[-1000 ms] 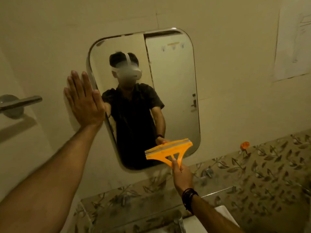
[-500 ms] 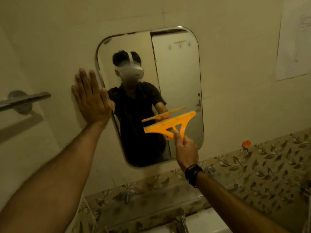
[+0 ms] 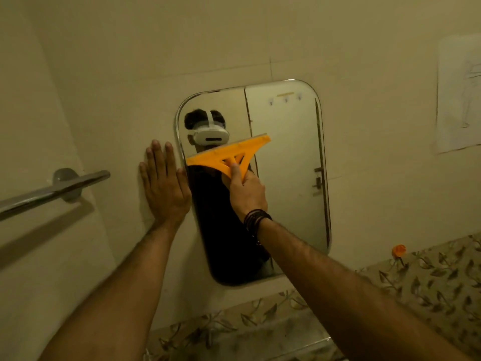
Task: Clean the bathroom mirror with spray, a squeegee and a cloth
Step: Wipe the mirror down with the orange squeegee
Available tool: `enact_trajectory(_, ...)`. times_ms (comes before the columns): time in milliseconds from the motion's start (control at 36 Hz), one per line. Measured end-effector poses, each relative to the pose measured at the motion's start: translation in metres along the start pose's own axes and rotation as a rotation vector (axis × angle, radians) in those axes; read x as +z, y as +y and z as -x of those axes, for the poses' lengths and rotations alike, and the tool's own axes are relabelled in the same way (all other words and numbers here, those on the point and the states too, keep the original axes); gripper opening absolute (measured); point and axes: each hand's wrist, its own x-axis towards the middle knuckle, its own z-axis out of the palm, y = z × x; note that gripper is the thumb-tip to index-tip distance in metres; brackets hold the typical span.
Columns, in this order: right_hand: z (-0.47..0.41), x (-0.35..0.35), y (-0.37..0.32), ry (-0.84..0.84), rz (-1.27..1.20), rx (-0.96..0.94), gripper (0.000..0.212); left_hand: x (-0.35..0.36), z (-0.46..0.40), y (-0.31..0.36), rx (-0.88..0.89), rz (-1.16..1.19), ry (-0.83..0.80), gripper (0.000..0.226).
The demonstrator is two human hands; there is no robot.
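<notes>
The orange squeegee [image 3: 229, 154] is laid against the upper left part of the bathroom mirror [image 3: 286, 178], its blade tilted, with the left end low near the mirror's left edge and the right end higher. Because of that tilt, a streak or an unwiped wedge could be left along the left edge if the blade is drawn down unevenly, and the blade could skip if pressure is lost at either end. The handle is gripped from below by the right hand [image 3: 247, 194], fingers curled round it, the arm stretched forward and up. The left hand [image 3: 164, 186] is pressed flat on the wall tile [image 3: 104, 100] just beside the mirror, fingers straight and pointing up.
</notes>
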Motion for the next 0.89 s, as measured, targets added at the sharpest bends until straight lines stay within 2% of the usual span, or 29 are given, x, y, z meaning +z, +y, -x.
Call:
enact_trajectory(83, 0.023, 0.004, 0.030, -0.055, -0.047, 0.000, 0.053, -0.001, 0.006, -0.003, 0.005, 0.022, -0.038, 0.060)
enact_trajectory(139, 0.047, 0.008, 0.060, -0.082, -0.068, 0.047, 0.059, -0.003, 0.011, -0.006, 0.007, 0.037, -0.073, 0.061)
enact_trajectory(194, 0.071, 0.012, 0.090, -0.072, -0.025, 0.103, 0.063, -0.005, 0.019, -0.011, 0.025, 0.027, -0.099, 0.062)
enact_trajectory(361, 0.126, 0.014, 0.140, -0.100, 0.120, 0.185, 0.050, -0.006, 0.042, -0.027, 0.061, 0.014, -0.135, 0.060)
enact_trajectory(500, 0.122, 0.009, 0.116, -0.031, 0.101, 0.083, 0.048, -0.008, 0.049, -0.033, 0.087, 0.005, -0.157, 0.061)
enact_trajectory(667, 0.055, 0.009, 0.026, 0.052, 0.049, -0.143, 0.052, -0.005, 0.049, -0.037, 0.089, 0.036, -0.162, 0.060)
enact_trajectory(778, 0.013, 0.012, -0.010, -0.009, 0.110, -0.164, 0.051, -0.002, 0.051, -0.037, 0.090, -0.012, -0.141, 0.060)
enact_trajectory(889, 0.013, 0.008, 0.016, -0.037, 0.134, -0.107, 0.058, -0.002, 0.053, -0.038, 0.085, 0.009, -0.141, 0.060)
